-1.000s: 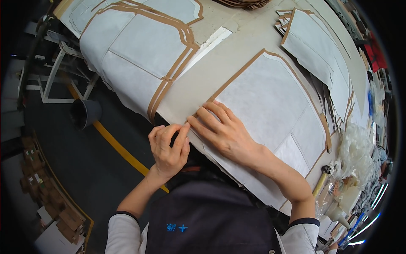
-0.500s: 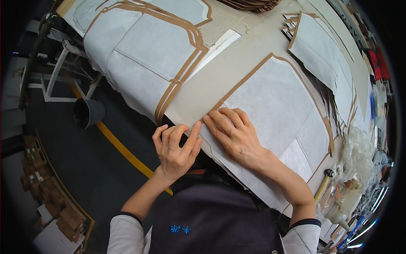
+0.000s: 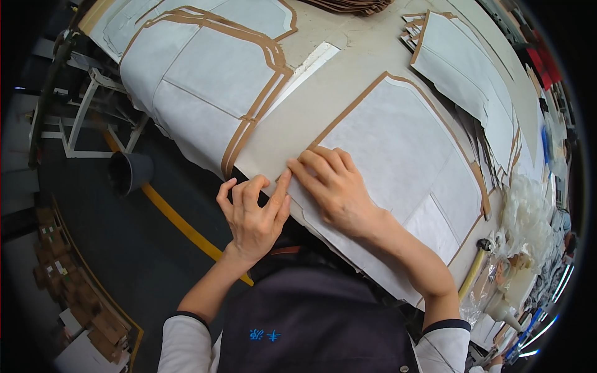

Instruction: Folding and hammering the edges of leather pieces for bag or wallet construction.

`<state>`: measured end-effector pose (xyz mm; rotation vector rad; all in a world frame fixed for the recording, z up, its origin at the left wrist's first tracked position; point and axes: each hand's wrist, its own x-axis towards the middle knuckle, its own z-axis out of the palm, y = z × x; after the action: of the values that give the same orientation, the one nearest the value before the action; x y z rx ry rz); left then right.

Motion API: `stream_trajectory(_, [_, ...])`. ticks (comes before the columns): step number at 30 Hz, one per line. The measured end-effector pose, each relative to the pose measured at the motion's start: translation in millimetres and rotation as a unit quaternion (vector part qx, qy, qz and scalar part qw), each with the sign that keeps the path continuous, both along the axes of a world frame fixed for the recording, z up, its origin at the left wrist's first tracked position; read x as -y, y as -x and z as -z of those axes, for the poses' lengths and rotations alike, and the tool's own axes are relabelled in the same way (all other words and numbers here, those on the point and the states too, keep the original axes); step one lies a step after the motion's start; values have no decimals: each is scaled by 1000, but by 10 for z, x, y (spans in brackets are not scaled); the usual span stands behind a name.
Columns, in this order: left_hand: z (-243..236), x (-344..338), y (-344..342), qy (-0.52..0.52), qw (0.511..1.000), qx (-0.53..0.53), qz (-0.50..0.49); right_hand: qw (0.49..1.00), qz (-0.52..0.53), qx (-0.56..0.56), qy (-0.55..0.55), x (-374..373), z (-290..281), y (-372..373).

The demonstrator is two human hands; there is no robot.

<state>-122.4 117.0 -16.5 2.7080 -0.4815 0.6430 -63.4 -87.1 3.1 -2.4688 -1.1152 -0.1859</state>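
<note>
Contact along the brown border of the white panel is made slightly farther in from the near edge of the worktable than a second ago; the handling of that border thus seems to be carried onward in small steps. The left hand is loosely spread, its index finger held straighter than before and aimed at the border, and nothing can be seen held in it. The right hand is bent over the panel, its fingertips gathered at the same border; whether the material is pinched or merely pressed cannot be told. The panel is laid flat on the worktable, by its near edge. Its face looks matte and paper-like, crossed by fine straight lines, with one long side curved. Similar brown-rimmed pieces are layered and draped over the worktable's left edge. Bowed, unevenly stacked sheets are piled toward its right side, where crumpled clear plastic is heaped near a yellow-handled tool.
</note>
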Motion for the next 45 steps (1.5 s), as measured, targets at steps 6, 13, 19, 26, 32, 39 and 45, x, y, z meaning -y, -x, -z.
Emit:
stream_trajectory(6, [-36,-7,10,-22,1000,-12,5,996,31,-16,-86,148,35,35])
stream_trajectory(13, [-8,-5,-2,-6,1000,-18,1,998,18,56,6,30,22,14])
stream_trajectory(19, [-40,60,-34,-10,1000,-16,-4,996,45,70,24,-20,57,47])
stream_trajectory(26, [-40,-26,35,-6,1000,-6,-25,953,291,8,-84,993,-351,612])
stream_trajectory(32, [-34,-12,-36,45,998,27,-18,678,694,138,198,3284,34,2844])
stream_trajectory(39, [60,-63,17,64,997,45,11,668,726,23,163,3221,191,2971])
stream_trajectory(45, [112,-99,72,71,996,52,19,728,683,-11,-62,2155,-505,1877])
